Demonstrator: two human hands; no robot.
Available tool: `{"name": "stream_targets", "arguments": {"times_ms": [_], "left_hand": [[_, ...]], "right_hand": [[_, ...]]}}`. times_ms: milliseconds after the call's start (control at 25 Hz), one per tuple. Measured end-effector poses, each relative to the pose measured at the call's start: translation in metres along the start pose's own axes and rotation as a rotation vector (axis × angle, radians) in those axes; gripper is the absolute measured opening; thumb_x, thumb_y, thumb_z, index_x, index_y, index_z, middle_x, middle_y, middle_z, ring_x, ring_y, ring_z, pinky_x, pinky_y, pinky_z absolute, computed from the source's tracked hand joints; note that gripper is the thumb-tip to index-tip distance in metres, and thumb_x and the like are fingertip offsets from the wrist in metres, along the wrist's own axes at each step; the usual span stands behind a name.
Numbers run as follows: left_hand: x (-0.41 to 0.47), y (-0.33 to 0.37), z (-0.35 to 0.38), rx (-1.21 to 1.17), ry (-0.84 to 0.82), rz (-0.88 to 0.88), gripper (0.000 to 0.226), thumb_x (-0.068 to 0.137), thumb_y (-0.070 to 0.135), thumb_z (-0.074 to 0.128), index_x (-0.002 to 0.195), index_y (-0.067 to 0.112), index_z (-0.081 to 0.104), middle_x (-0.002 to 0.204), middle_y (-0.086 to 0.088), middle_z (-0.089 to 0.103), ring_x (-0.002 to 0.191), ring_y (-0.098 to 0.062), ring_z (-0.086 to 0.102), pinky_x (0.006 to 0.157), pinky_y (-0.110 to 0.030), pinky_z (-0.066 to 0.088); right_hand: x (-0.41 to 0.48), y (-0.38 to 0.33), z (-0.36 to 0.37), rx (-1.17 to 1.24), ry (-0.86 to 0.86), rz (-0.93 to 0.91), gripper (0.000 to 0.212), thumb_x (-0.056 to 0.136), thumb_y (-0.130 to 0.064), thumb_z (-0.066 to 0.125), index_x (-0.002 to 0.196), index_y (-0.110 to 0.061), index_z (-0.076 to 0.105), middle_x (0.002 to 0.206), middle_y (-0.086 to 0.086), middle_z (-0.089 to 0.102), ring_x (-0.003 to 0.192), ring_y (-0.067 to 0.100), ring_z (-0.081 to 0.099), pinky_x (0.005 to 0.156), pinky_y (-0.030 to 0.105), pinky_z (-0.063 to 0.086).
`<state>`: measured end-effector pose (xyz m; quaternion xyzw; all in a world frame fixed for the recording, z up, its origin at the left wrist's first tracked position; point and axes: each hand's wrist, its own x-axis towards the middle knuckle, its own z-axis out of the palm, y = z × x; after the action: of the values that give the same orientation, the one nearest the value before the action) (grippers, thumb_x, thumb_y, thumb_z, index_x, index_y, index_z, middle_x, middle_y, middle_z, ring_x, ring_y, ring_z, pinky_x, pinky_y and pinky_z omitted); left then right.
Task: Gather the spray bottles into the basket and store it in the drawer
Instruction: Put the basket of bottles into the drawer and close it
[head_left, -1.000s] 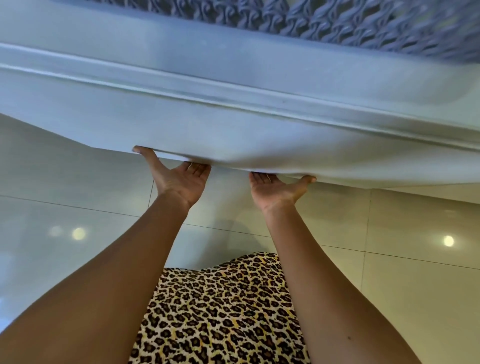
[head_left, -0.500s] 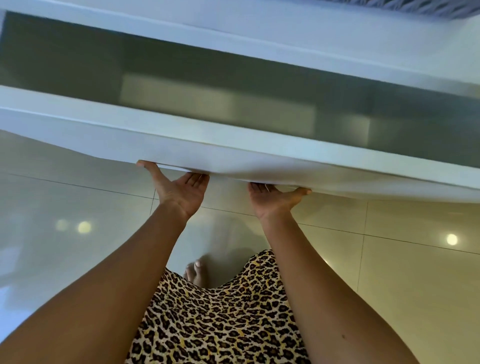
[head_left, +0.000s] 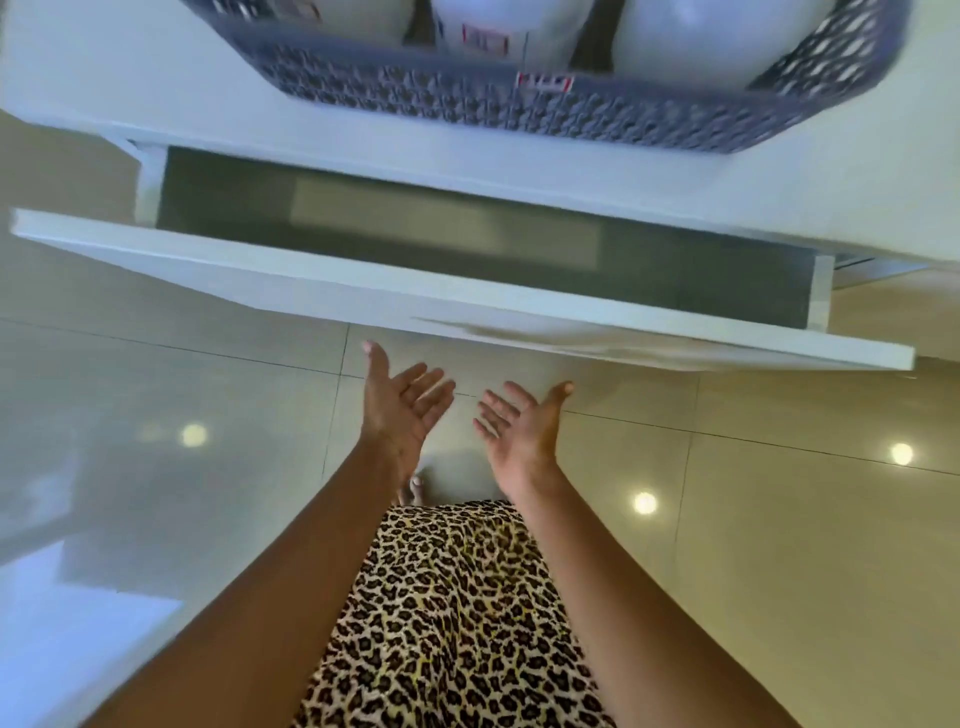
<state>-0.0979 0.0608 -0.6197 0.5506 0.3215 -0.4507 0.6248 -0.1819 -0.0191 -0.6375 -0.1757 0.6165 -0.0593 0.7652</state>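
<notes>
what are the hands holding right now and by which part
Nothing. The left hand and right hand are both open, palms up, clear of the drawer front. The basket sits untouched on top.

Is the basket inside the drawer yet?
No: the basket sits on the cabinet top, above the pulled-out drawer.

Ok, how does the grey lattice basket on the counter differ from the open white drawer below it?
The grey lattice plastic basket has perforated walls; the white drawer has a solid, smooth front. The basket sits on the white countertop; the drawer is pulled out beneath it. The basket holds white bottles; none show in the drawer. Both are open-topped.
</notes>
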Motion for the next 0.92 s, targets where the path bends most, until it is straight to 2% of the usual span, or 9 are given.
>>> {"name": "stream_targets", "arguments": {"times_ms": [40,120,200,280,400,520,560,720,920], "left_hand": [[-0.019,-0.003,0.002,0.273,0.078,0.133,0.057,0.09,0.048,0.042,0.127,0.005,0.048,0.126,-0.015,0.057,0.11,-0.031,0.058,0.098,-0.042,0.047],[-0.056,-0.007,0.004,0.865,0.222,0.654,0.037,0.088,0.025,0.057,0.121,0.01,0.053,0.12,-0.013,0.062,0.106,-0.028,0.061,0.09,-0.04,0.052],[-0.078,-0.006,0.011,1.208,0.183,1.158,0.04,0.085,0.019,0.057,0.124,0.009,0.048,0.125,-0.016,0.058,0.117,-0.029,0.053,0.094,-0.038,0.046],[-0.086,0.011,0.023,1.426,0.137,1.35,0.047,0.086,0.024,0.051,0.129,0.008,0.041,0.136,-0.018,0.049,0.132,-0.031,0.037,0.105,-0.044,0.032],[-0.075,0.041,0.033,1.77,0.195,1.325,0.064,0.083,0.022,0.059,0.137,0.0,0.031,0.145,-0.023,0.035,0.137,-0.039,0.023,0.109,-0.053,0.017],[-0.063,0.056,0.025,2.046,0.229,1.207,0.083,0.084,0.026,0.058,0.142,0.002,0.005,0.152,-0.021,0.018,0.141,-0.038,0.011,0.113,-0.05,0.005],[-0.062,0.056,0.023,2.095,0.237,1.181,0.086,0.083,0.029,0.058,0.142,0.003,0.0,0.153,-0.02,0.016,0.142,-0.038,0.009,0.114,-0.048,0.002],[-0.07,0.053,0.025,2.177,0.203,1.072,0.1,0.078,0.043,0.055,0.142,0.002,-0.01,0.155,-0.02,0.007,0.143,-0.038,0.002,0.113,-0.047,-0.006],[-0.092,0.059,0.018,2.247,0.024,0.907,0.111,0.073,0.05,0.058,0.141,0.0,-0.015,0.155,-0.021,-0.007,0.143,-0.037,-0.007,0.111,-0.045,-0.01]], "right_hand": [[-0.021,0.004,0.003,-0.149,0.002,-0.063,0.075,0.09,-0.061,0.008,0.121,-0.007,0.051,0.129,0.018,0.054,0.118,0.03,0.05,0.099,0.038,0.038],[-0.065,0.008,0.007,-0.484,0.014,-0.389,0.056,0.091,-0.058,0.021,0.107,-0.017,0.056,0.115,0.007,0.061,0.108,0.021,0.053,0.093,0.033,0.044],[-0.096,0.005,0.006,-0.85,0.029,-0.819,0.043,0.095,-0.05,0.03,0.115,-0.019,0.053,0.123,0.0,0.056,0.119,0.013,0.047,0.103,0.031,0.042],[-0.108,-0.016,0.009,-1.188,0.099,-1.146,0.041,0.095,-0.042,0.032,0.124,-0.017,0.047,0.139,0.004,0.046,0.136,0.015,0.029,0.114,0.035,0.03],[-0.103,-0.055,0.017,-1.609,0.255,-1.309,0.053,0.094,-0.043,0.037,0.135,-0.01,0.04,0.148,0.016,0.036,0.142,0.031,0.02,0.115,0.048,0.016],[-0.088,-0.076,0.018,-1.927,0.113,-1.161,0.07,0.095,-0.047,0.032,0.145,-0.008,0.002,0.157,0.015,0.009,0.142,0.028,-0.006,0.114,0.043,-0.008],[-0.085,-0.077,0.016,-1.96,0.102,-1.155,0.073,0.095,-0.047,0.033,0.144,-0.007,-0.005,0.157,0.015,0.006,0.142,0.027,-0.009,0.113,0.041,-0.011],[-0.092,-0.071,0.018,-1.976,0.123,-1.092,0.074,0.095,-0.044,0.035,0.146,-0.004,-0.001,0.157,0.018,0.007,0.145,0.033,-0.001,0.115,0.041,-0.008],[-0.109,-0.07,0.017,-2.094,0.038,-0.923,0.069,0.098,-0.038,0.027,0.144,-0.005,-0.011,0.157,0.016,-0.006,0.144,0.032,-0.01,0.116,0.041,-0.011]]}}
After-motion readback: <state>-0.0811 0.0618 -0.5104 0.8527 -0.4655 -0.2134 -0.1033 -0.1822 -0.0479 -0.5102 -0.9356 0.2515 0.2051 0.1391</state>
